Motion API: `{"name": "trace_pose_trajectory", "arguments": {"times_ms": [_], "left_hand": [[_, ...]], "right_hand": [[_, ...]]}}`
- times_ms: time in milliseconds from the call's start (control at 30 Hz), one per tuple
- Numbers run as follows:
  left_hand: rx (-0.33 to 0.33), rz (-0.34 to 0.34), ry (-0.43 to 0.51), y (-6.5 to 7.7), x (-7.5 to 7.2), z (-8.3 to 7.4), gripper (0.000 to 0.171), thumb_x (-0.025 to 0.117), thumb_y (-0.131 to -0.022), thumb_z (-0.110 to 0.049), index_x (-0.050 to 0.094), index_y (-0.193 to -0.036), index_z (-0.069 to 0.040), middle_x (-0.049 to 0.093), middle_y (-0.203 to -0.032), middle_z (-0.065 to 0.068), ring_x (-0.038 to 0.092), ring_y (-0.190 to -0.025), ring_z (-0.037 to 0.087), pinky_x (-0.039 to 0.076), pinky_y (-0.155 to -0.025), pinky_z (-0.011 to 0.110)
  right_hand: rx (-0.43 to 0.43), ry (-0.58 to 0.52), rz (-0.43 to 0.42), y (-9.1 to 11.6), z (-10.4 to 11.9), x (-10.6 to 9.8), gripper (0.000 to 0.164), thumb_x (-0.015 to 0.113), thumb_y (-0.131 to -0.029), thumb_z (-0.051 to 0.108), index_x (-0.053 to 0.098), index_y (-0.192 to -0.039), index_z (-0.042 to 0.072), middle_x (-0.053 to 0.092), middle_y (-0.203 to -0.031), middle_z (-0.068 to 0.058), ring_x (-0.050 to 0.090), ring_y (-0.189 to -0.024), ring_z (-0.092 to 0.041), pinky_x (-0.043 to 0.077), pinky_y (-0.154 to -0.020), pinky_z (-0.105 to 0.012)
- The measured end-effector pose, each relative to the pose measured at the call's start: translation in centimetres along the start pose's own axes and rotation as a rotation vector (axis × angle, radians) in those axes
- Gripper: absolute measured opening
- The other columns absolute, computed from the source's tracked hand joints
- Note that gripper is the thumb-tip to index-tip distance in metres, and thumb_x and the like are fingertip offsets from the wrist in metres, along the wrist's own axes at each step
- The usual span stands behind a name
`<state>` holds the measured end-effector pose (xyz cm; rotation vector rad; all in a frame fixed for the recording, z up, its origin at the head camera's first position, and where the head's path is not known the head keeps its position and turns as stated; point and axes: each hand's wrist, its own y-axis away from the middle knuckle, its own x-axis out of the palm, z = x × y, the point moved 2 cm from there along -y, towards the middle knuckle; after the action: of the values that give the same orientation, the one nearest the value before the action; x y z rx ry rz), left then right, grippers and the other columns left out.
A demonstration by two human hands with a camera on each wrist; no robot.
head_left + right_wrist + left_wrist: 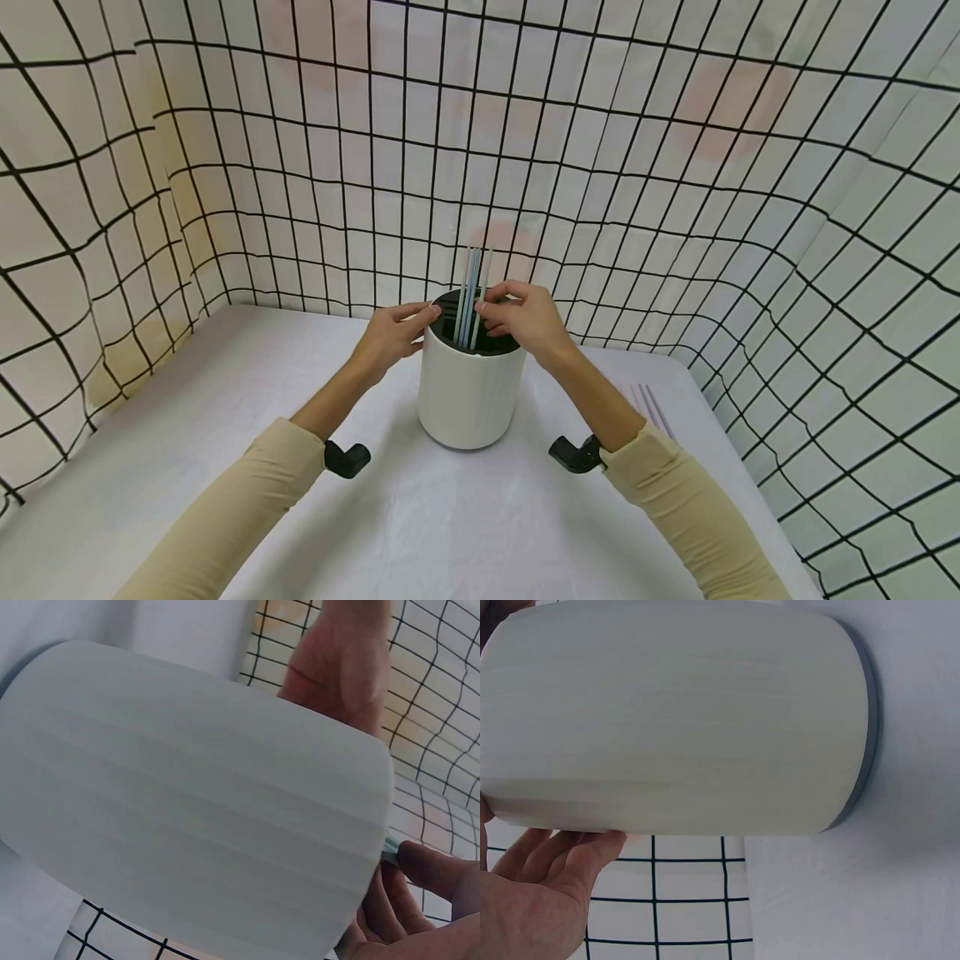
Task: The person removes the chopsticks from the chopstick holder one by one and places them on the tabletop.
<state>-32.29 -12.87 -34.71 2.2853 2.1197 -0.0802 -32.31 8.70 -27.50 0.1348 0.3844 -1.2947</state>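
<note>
A white cylindrical holder (471,396) with a black inside stands upright on the table. Several thin, straw-like sticks (467,304), pale green and blue, rise out of it. My left hand (386,340) grips the holder's rim, thumb at the top edge and fingers along the outer wall. At the opening, my right hand (525,321) pinches a pale green stick (483,287) between thumb and fingers. In the right wrist view, a short piece of that stick (391,846) shows beside the thumb. The sticks' lower ends are hidden inside the holder.
More thin sticks (654,406), pink and purple, lie on the white tabletop (465,533), partly behind my right forearm. A black wire grid (345,167) surrounds the table at the back and both sides. A black wrist mount (347,459) sits on each wrist.
</note>
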Motion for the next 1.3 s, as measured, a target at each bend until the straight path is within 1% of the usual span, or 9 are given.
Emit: {"name": "trace_pose_trajectory", "arguments": {"times_ms": [133, 267, 433, 533, 633, 767, 867, 1067, 1300], "left_hand": [[0.002, 0.002, 0.006, 0.1, 0.0, 0.0, 0.055, 0.067, -0.099, -0.038, 0.058, -0.143, -0.008, 0.056, -0.148, 0.011, 0.055, -0.137, 0.028, 0.053, -0.107, 0.041], [0.007, 0.004, 0.006, 0.1, -0.1, 0.1, 0.054, 0.067, -0.099, -0.038, 0.058, -0.144, -0.008, 0.057, -0.148, 0.011, 0.055, -0.137, 0.028, 0.053, -0.108, 0.041], [0.008, 0.003, -0.001, 0.0, -0.1, 0.1, 0.054, 0.067, -0.099, -0.038, 0.058, -0.144, -0.009, 0.057, -0.147, 0.01, 0.055, -0.137, 0.027, 0.054, -0.107, 0.04], [0.007, 0.005, -0.001, 0.1, -0.1, 0.0, 0.055, 0.067, -0.099, -0.039, 0.057, -0.144, -0.009, 0.057, -0.148, 0.01, 0.054, -0.138, 0.027, 0.054, -0.107, 0.04], [0.01, 0.009, 0.001, 0.1, -0.1, -0.1, 0.055, 0.066, -0.1, -0.038, 0.056, -0.145, -0.008, 0.056, -0.148, 0.01, 0.053, -0.138, 0.027, 0.054, -0.107, 0.04], [0.012, 0.015, 0.002, 0.1, -0.1, 0.0, 0.054, 0.065, -0.1, -0.037, 0.056, -0.145, -0.008, 0.056, -0.148, 0.01, 0.053, -0.138, 0.027, 0.053, -0.107, 0.04], [0.01, 0.016, -0.001, 0.0, -0.1, 0.0, 0.054, 0.065, -0.1, -0.038, 0.056, -0.145, -0.009, 0.057, -0.148, 0.009, 0.053, -0.138, 0.027, 0.054, -0.107, 0.04], [0.01, 0.012, -0.013, 0.0, -0.1, 0.0, 0.056, 0.065, -0.1, -0.04, 0.056, -0.146, -0.01, 0.056, -0.149, 0.009, 0.053, -0.138, 0.027, 0.053, -0.108, 0.04], [0.007, 0.012, -0.003, 0.0, -0.1, 0.1, 0.054, 0.065, -0.1, -0.038, 0.057, -0.145, -0.01, 0.056, -0.148, 0.009, 0.053, -0.138, 0.027, 0.053, -0.108, 0.04]], "right_hand": [[0.028, -0.037, 0.023, 0.3, 0.8, -0.4, 0.023, 0.07, -0.098, 0.015, 0.065, -0.114, 0.0, 0.07, -0.118, -0.019, 0.072, -0.092, -0.028, 0.065, -0.083, -0.034], [0.019, -0.058, 0.008, 0.6, 1.9, -1.2, 0.025, 0.069, -0.098, 0.016, 0.063, -0.116, 0.001, 0.071, -0.115, -0.021, 0.074, -0.093, -0.03, 0.065, -0.085, -0.036], [-0.025, -0.091, -0.06, 0.9, 3.3, -2.6, 0.026, 0.07, -0.098, 0.018, 0.061, -0.117, 0.003, 0.071, -0.11, -0.019, 0.074, -0.092, -0.027, 0.064, -0.088, -0.037], [-0.059, -0.139, -0.116, 1.0, 4.1, -3.6, 0.025, 0.07, -0.098, 0.017, 0.062, -0.117, 0.003, 0.072, -0.108, -0.015, 0.075, -0.091, -0.025, 0.065, -0.086, -0.035], [-0.087, -0.216, -0.164, 1.1, 4.7, -4.5, 0.026, 0.071, -0.097, 0.016, 0.062, -0.117, 0.002, 0.071, -0.106, -0.012, 0.075, -0.089, -0.024, 0.065, -0.084, -0.035], [-0.099, -0.297, -0.219, 1.3, 5.3, -6.0, 0.026, 0.073, -0.096, 0.017, 0.062, -0.115, 0.003, 0.07, -0.103, -0.01, 0.075, -0.089, -0.025, 0.065, -0.084, -0.035], [-0.106, -0.335, -0.251, 1.6, 5.7, -7.1, 0.028, 0.074, -0.095, 0.018, 0.062, -0.115, 0.003, 0.07, -0.101, -0.009, 0.074, -0.089, -0.024, 0.065, -0.084, -0.035], [-0.103, -0.38, -0.274, 2.2, 5.5, -8.9, 0.032, 0.076, -0.093, 0.02, 0.063, -0.116, 0.003, 0.071, -0.101, -0.009, 0.075, -0.087, -0.023, 0.065, -0.084, -0.035], [-0.061, -0.398, -0.296, 2.5, 3.7, -10.4, 0.034, 0.075, -0.094, 0.02, 0.062, -0.119, 0.002, 0.072, -0.098, -0.005, 0.076, -0.082, -0.019, 0.066, -0.08, -0.034]]}}
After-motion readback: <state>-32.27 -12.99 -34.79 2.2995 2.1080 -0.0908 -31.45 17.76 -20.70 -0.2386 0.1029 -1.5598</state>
